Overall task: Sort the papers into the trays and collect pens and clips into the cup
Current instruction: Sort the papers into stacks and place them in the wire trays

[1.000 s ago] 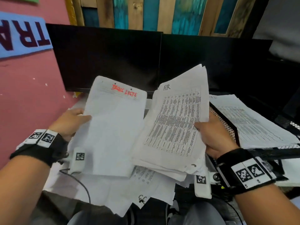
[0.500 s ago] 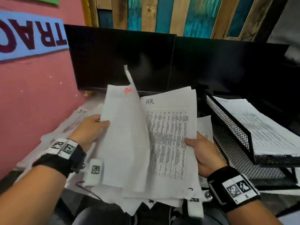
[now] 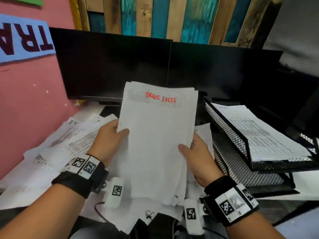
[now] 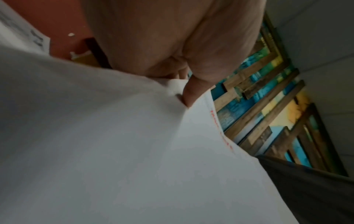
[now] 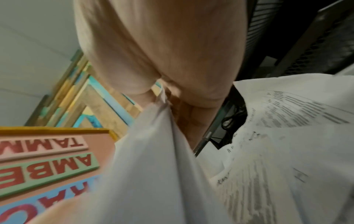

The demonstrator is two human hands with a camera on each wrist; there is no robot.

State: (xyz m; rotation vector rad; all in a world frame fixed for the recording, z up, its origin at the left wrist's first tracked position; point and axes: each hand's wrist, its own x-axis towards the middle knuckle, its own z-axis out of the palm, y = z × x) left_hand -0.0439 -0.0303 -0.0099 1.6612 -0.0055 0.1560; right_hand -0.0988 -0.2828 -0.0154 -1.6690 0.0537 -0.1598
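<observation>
Both hands (image 3: 110, 140) gripping paper stack (image 3: 155, 144)

- The held paper stack (image 3: 155, 144) carries red handwriting across its top sheet, partly smudged; it seems to read "TASK LISTS".
- Left of the stack, a loose sheet (image 3: 74, 133) is hand-marked "IT".
- The blue wall sign (image 3: 24, 40), further left and higher, shows dark red "TRA", cut off.
- In the right wrist view, a green sign (image 5: 47, 171) reads "AMBE", a pink sign (image 5: 38, 145) "TAMM", both cut off.
- There too, a printed sheet (image 5: 287, 174) bears "H".
</observation>
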